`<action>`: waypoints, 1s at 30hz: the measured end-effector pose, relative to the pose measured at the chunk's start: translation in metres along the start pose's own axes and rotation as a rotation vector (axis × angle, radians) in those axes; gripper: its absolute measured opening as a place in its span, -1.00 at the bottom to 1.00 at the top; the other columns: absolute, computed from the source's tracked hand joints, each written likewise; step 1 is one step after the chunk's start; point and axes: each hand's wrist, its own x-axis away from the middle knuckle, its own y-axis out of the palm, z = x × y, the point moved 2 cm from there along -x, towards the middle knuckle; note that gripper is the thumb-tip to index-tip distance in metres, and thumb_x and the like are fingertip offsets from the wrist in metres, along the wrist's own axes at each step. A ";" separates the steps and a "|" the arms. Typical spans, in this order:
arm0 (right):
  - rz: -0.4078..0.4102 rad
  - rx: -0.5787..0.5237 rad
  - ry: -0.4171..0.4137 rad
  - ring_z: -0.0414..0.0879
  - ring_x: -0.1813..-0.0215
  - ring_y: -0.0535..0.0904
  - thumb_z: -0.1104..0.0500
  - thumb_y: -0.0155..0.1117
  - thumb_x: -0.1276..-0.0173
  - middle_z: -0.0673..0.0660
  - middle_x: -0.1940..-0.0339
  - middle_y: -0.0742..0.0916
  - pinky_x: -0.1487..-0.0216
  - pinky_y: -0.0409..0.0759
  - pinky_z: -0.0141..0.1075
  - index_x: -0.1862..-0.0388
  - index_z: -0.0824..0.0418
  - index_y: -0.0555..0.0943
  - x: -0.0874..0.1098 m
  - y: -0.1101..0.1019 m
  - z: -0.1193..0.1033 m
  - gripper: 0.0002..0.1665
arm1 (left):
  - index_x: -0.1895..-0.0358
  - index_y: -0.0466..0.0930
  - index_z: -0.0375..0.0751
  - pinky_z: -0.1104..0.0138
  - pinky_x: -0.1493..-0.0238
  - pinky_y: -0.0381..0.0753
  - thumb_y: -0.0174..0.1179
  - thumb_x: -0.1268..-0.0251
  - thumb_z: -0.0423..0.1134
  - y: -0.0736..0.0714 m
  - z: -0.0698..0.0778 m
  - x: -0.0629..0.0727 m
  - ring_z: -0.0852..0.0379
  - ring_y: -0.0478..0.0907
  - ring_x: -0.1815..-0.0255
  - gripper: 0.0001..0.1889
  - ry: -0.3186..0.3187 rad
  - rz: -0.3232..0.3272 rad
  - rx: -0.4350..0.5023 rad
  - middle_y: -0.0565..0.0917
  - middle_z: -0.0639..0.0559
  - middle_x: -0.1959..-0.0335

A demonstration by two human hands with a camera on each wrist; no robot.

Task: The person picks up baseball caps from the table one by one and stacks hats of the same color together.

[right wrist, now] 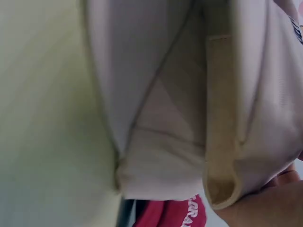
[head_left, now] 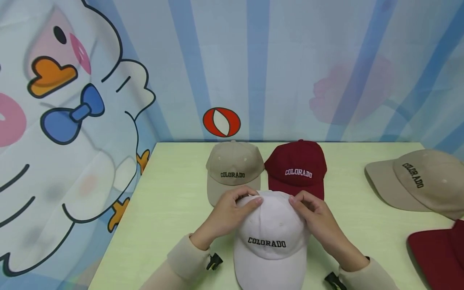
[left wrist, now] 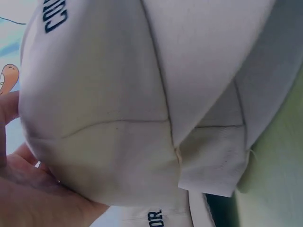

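A white baseball cap (head_left: pixel 272 221) with COLORADO lettering faces me at the front middle of the table, brim toward me. My left hand (head_left: pixel 227 214) pinches the upper left of its crown, thumb on the front and fingers behind. At the upper right, my right hand (head_left: pixel 322 225) grips the crown likewise. In the left wrist view, the held cap (left wrist: pixel 104 94) lies over another pale cap layer (left wrist: pixel 213 161), which looks like a second white cap. The right wrist view also shows this lower layer (right wrist: pixel 165 165) under the held cap's edge.
Behind the white cap stand a beige cap (head_left: pixel 233 161) and a dark red cap (head_left: pixel 299 165), side by side. At the right lie another beige cap (head_left: pixel 420 181) and part of a red cap (head_left: pixel 438 249). A printed cloth backdrop (head_left: pixel 232 60) rises behind the table (head_left: pixel 163 193).
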 end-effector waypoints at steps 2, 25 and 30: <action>0.011 0.013 0.024 -0.21 0.39 0.44 0.01 0.21 -0.59 -0.05 0.46 0.50 0.41 0.46 -0.33 0.23 0.24 0.55 0.000 -0.002 0.005 -0.69 | 0.10 0.71 0.09 0.22 -0.17 0.61 0.29 -0.46 -0.02 0.001 -0.002 0.000 0.20 0.61 -0.08 -0.87 -0.013 0.009 -0.031 0.74 0.16 0.03; 0.048 0.220 0.028 -0.20 0.19 0.53 -0.01 0.25 -0.57 0.06 0.30 0.63 0.21 0.54 -0.35 0.20 0.20 0.62 0.000 -0.007 0.023 -0.71 | 0.01 0.57 0.16 0.17 -0.09 0.52 0.35 -0.36 0.13 -0.001 -0.021 0.004 0.17 0.49 -0.02 -0.71 -0.019 -0.004 -0.248 0.56 0.14 0.00; 0.047 0.254 0.035 -0.16 0.11 0.54 -0.05 0.26 -0.56 0.08 0.21 0.66 0.18 0.54 -0.33 0.13 0.16 0.63 0.001 -0.010 0.021 -0.71 | -0.07 0.57 0.12 0.17 -0.04 0.51 0.36 -0.35 0.09 0.000 -0.017 0.006 0.14 0.43 -0.04 -0.66 -0.025 0.011 -0.289 0.49 0.12 0.03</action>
